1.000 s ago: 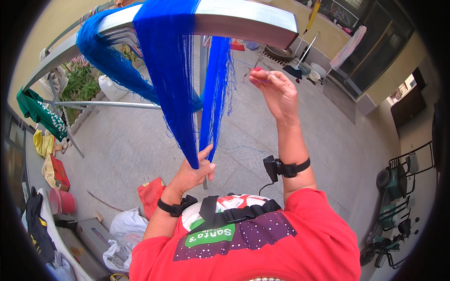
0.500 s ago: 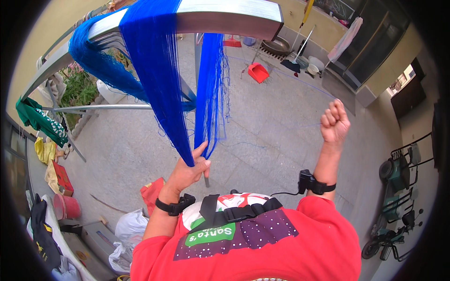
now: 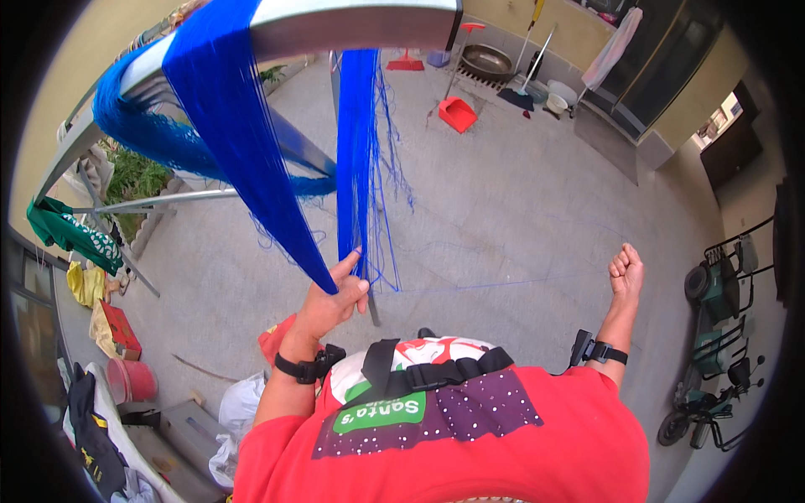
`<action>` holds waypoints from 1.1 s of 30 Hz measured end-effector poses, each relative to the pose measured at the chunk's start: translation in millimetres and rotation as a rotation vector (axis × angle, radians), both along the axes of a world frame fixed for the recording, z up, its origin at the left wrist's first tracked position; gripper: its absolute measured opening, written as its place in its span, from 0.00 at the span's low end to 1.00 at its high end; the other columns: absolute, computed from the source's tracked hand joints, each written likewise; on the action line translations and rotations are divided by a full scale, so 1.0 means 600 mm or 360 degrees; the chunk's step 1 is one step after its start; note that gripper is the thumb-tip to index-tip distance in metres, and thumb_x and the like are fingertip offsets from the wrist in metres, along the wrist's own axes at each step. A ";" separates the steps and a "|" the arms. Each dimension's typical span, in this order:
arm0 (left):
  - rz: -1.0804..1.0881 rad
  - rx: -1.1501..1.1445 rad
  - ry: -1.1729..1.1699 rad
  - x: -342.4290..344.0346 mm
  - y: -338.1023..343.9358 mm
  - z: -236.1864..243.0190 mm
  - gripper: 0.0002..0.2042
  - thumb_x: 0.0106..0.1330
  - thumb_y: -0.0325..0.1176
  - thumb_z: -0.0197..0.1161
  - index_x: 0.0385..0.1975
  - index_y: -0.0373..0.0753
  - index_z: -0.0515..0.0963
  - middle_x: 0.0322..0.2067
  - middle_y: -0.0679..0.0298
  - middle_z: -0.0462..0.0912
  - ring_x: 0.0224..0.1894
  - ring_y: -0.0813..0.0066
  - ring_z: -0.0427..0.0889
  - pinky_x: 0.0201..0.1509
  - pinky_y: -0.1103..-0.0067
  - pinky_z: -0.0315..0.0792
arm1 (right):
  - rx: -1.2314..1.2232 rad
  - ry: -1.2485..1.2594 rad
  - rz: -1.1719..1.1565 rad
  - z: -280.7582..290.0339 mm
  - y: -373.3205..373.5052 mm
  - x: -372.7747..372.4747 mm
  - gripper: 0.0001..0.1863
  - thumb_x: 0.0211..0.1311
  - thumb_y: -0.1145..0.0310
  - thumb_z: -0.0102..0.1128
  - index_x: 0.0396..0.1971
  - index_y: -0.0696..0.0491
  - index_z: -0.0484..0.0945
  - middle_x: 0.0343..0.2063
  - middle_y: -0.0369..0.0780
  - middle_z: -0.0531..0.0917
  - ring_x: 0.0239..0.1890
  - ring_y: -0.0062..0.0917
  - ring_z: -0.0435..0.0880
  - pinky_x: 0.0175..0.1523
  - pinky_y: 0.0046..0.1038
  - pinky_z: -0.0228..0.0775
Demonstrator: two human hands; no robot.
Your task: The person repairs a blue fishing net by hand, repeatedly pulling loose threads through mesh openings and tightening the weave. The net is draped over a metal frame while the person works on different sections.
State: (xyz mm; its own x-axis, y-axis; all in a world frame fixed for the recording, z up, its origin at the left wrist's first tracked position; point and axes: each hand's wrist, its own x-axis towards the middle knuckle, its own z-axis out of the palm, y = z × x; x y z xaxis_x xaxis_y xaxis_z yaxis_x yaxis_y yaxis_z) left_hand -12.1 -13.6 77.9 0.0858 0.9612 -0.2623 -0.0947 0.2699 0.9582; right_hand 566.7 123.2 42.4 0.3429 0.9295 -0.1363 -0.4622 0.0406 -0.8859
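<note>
A big skein of bright blue thread (image 3: 226,109) hangs over a metal bar, and its lower end gathers at my left hand (image 3: 329,303). That hand sits inside the bottom of the loop, its index finger reaching out against the rear strands (image 3: 356,168). Some loose, tangled ends dangle along the skein's right side. Out to the right, my right hand (image 3: 626,272) is closed in a pinch on a single blue thread (image 3: 503,283), which stretches across from the skein's bottom. The pinched end itself is hidden in the fingers.
The metal frame (image 3: 360,29) also carries a darker blue skein (image 3: 134,126) and a green cloth (image 3: 71,230). A red dustpan (image 3: 457,114), a mop (image 3: 516,98) and basins stand by the far wall. At left are a pink bucket (image 3: 132,380) and bags; at right, a parked scooter (image 3: 708,402).
My right hand has moved down and slightly outward, drawing the thread with it. The skein and frame appear shifted left in view, while my left hand stays at the skein's bottom.
</note>
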 end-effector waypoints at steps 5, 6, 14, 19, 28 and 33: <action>0.0013 0.0012 0.0005 0.007 -0.007 -0.002 0.31 0.64 0.32 0.56 0.64 0.30 0.52 0.18 0.68 0.74 0.14 0.89 0.60 0.18 0.88 0.54 | -0.1058 -0.0693 -0.0174 -0.183 -0.031 0.122 0.06 0.54 0.71 0.53 0.29 0.57 0.76 0.21 0.43 0.77 0.19 0.33 0.77 0.27 0.35 0.72; 0.0019 -0.0004 -0.0012 0.008 -0.008 0.001 0.31 0.64 0.32 0.56 0.64 0.30 0.52 0.18 0.67 0.74 0.14 0.89 0.60 0.19 0.88 0.55 | -0.1391 -0.1297 0.0109 -0.210 -0.039 0.114 0.09 0.53 0.70 0.54 0.33 0.57 0.76 0.28 0.45 0.77 0.28 0.35 0.76 0.34 0.35 0.71; 0.0041 -0.0009 0.0054 0.018 -0.004 0.007 0.30 0.64 0.31 0.56 0.64 0.30 0.53 0.18 0.68 0.74 0.15 0.89 0.61 0.18 0.88 0.55 | 0.0046 -0.2482 0.0603 -0.165 0.050 -0.329 0.15 0.55 0.61 0.58 0.35 0.59 0.80 0.33 0.50 0.82 0.35 0.41 0.80 0.41 0.35 0.72; 0.0127 0.0109 0.0112 0.016 -0.014 -0.003 0.27 0.64 0.28 0.53 0.63 0.31 0.57 0.19 0.68 0.73 0.14 0.90 0.58 0.18 0.89 0.53 | 0.0322 -0.1452 0.1525 -0.024 0.037 -0.612 0.26 0.57 0.49 0.56 0.37 0.62 0.79 0.31 0.42 0.82 0.35 0.25 0.79 0.41 0.28 0.69; 0.0284 0.0303 0.0024 0.015 -0.030 -0.010 0.26 0.64 0.26 0.54 0.63 0.33 0.59 0.21 0.68 0.74 0.15 0.90 0.59 0.18 0.90 0.52 | -0.0042 -0.0627 0.2388 0.028 -0.016 -0.683 0.20 0.55 0.56 0.62 0.35 0.59 0.80 0.27 0.39 0.79 0.25 0.18 0.75 0.28 0.20 0.62; 0.0590 0.0448 -0.0230 0.022 -0.044 -0.030 0.15 0.64 0.25 0.54 0.51 0.32 0.68 0.25 0.63 0.75 0.15 0.90 0.60 0.20 0.90 0.53 | -0.0250 -0.0654 0.2130 0.018 -0.016 -0.655 0.11 0.52 0.64 0.65 0.30 0.56 0.81 0.19 0.32 0.76 0.21 0.13 0.69 0.23 0.17 0.55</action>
State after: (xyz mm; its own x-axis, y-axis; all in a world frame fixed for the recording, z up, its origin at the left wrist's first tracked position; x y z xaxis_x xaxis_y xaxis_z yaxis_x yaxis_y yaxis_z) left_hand 1.0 -39.9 59.8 -0.2593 0.9658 0.0019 -0.2727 -0.0751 0.9592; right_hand 173.8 113.4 53.3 -0.7360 0.5637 -0.3749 0.2172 -0.3279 -0.9194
